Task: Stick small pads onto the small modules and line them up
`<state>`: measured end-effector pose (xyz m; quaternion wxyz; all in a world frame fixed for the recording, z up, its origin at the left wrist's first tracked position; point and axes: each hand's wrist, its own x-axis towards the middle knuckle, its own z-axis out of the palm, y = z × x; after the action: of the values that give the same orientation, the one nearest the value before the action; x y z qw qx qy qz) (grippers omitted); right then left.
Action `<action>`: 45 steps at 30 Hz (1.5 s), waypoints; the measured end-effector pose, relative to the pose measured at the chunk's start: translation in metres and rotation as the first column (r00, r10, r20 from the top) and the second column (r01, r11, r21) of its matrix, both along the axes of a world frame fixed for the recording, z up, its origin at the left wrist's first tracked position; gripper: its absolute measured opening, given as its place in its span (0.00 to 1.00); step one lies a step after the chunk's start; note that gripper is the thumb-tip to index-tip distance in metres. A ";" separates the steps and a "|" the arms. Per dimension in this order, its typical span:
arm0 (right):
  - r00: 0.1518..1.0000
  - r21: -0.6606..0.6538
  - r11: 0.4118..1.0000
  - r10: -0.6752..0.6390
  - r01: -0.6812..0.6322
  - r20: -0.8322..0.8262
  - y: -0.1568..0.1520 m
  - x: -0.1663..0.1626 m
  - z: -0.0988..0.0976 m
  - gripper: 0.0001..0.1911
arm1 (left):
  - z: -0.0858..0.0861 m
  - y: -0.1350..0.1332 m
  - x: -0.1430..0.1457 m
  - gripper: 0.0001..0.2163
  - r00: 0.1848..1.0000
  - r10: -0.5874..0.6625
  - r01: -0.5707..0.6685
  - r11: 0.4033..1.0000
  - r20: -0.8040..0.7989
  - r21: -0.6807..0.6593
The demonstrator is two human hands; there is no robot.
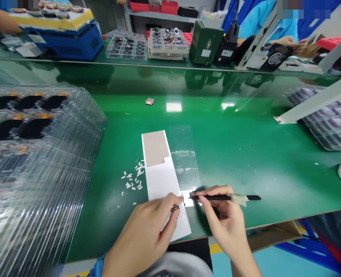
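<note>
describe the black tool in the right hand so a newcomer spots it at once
On the green bench, find the long white sheet. Right of it, the right hand holds the slim black tool. Unlike the sheet, it is dark, with pale wrapping near one end.

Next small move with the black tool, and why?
I'd probably lift an edge of the white patch with the black tool: the right hand holds its tip there, and the left hand pinches a small dark part nearby.

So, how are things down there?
Left hand: pinching small dark piece, over white card. Right hand: gripping black tweezers. White scraps beside card, clear of hands.
</note>
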<state>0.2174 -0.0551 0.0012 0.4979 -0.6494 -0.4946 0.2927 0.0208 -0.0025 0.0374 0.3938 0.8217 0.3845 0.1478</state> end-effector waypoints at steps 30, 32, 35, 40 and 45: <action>0.936 0.179 0.983 0.104 -0.045 -0.336 -0.002 0.000 0.004 0.08 | -0.011 0.004 0.011 0.03 0.975 0.178 -0.157 0.976 0.134 -0.154; 0.913 0.266 0.964 0.119 -0.012 -0.391 -0.002 -0.004 0.013 0.09 | -0.012 0.005 0.011 0.04 0.964 0.211 -0.185 0.970 0.161 -0.160; 0.889 0.401 0.916 0.186 -0.004 -0.418 0.000 -0.016 0.027 0.10 | -0.011 0.008 0.012 0.05 0.947 0.234 -0.189 0.960 0.222 -0.205; 0.893 0.527 0.849 0.256 -0.025 -0.370 0.009 -0.035 0.039 0.11 | -0.006 0.008 0.008 0.12 0.906 0.263 -0.150 0.933 0.333 -0.328; 0.888 0.556 0.831 0.269 -0.017 -0.374 0.013 -0.037 0.039 0.11 | -0.006 0.008 0.009 0.14 0.853 0.251 -0.151 0.958 0.457 -0.244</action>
<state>0.1806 -0.0418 0.0401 0.7336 -0.3608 -0.4805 0.3174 0.0296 0.0057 0.0317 0.5398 0.6699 0.3709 0.3497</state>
